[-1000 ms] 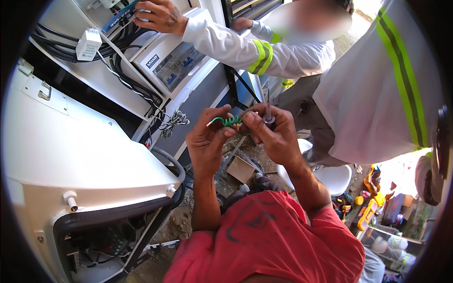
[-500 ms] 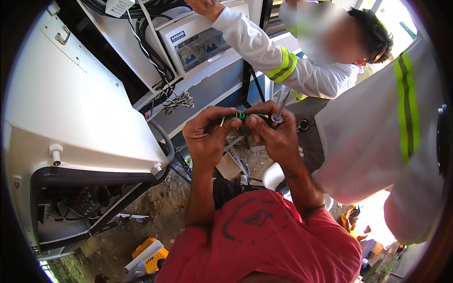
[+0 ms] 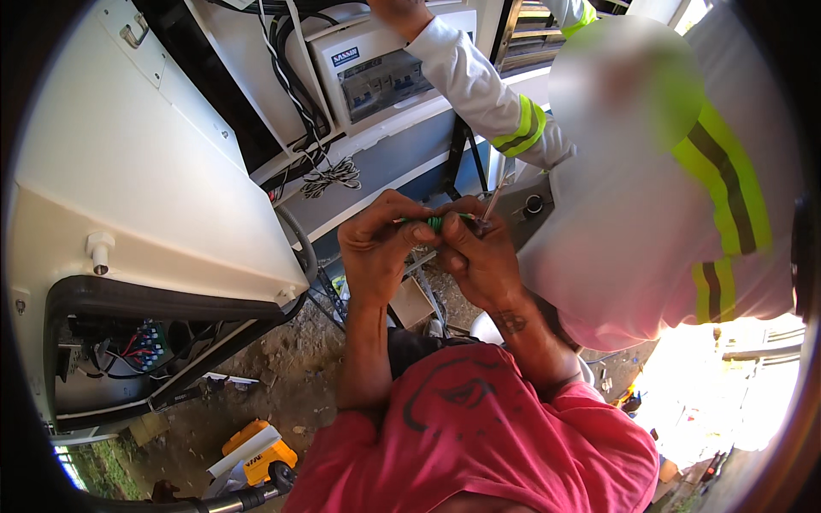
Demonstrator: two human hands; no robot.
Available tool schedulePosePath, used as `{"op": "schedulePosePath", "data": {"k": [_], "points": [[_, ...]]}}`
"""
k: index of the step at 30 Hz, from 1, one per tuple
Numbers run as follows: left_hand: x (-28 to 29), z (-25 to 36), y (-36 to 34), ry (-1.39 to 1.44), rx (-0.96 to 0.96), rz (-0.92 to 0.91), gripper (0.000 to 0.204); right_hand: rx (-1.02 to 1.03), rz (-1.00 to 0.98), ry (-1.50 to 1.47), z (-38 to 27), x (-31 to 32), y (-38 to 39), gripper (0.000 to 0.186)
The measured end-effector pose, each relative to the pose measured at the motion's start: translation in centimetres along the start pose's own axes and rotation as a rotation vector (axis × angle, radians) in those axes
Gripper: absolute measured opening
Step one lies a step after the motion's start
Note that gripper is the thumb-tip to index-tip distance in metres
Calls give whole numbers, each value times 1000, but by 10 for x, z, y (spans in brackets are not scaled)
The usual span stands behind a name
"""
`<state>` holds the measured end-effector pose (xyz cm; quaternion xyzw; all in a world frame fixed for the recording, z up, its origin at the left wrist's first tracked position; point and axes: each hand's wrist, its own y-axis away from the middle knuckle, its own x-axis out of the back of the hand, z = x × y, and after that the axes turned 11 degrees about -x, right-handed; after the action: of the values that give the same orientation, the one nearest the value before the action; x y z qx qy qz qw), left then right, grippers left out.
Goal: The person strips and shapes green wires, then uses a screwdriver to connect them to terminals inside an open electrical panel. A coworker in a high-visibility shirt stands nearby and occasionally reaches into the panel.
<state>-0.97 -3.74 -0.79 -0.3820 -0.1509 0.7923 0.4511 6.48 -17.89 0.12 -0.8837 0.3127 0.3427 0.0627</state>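
Note:
My left hand (image 3: 380, 248) is closed, pinching a short green coil of wire (image 3: 434, 224) at chest height. My right hand (image 3: 475, 256) pinches the other side of the coil with thumb and forefinger and also holds a clear-handled screwdriver (image 3: 493, 199), shaft pointing up. The fingertips largely cover the wire. Just beyond my hands hangs a tied bundle of thin white and black wire (image 3: 332, 175), below a white cabinet's breaker box (image 3: 368, 85).
A white equipment housing (image 3: 137, 197) with an open wiring compartment fills my left. Co-workers in white reflective shirts (image 3: 641, 248) crowd my right, one arm (image 3: 462, 77) reaching to the cabinet. A cardboard piece (image 3: 410, 301) and a yellow case (image 3: 256, 449) lie on the dirt floor.
The green coil now shows less between my fingers, which have drawn over it. The view has shifted, and the nearer co-worker's white shirt covers more of the right side.

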Motion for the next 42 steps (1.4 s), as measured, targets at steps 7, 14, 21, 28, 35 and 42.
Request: {"op": "schedulePosePath", "data": {"k": [7, 14, 21, 28, 35, 42], "points": [[13, -8, 14, -111, -93, 36, 18, -28, 16, -104, 21, -11, 0, 21], [20, 6, 19, -328, -148, -52, 22, -108, -23, -104, 16, -16, 9, 31], [20, 21, -3, -425, -28, -63, 22, 25, 42, 208, 8, -22, -1, 32], [23, 30, -14, -535, -73, -69, 20, 36, 122, 235, 9, -27, -18, 32], [23, 25, -18, -563, -103, -67, 14, 85, 211, 314, 11, -25, -23, 28], [15, 14, -20, -323, -17, 11, 12, 153, 282, 287, 15, -19, -31, 24]]}}
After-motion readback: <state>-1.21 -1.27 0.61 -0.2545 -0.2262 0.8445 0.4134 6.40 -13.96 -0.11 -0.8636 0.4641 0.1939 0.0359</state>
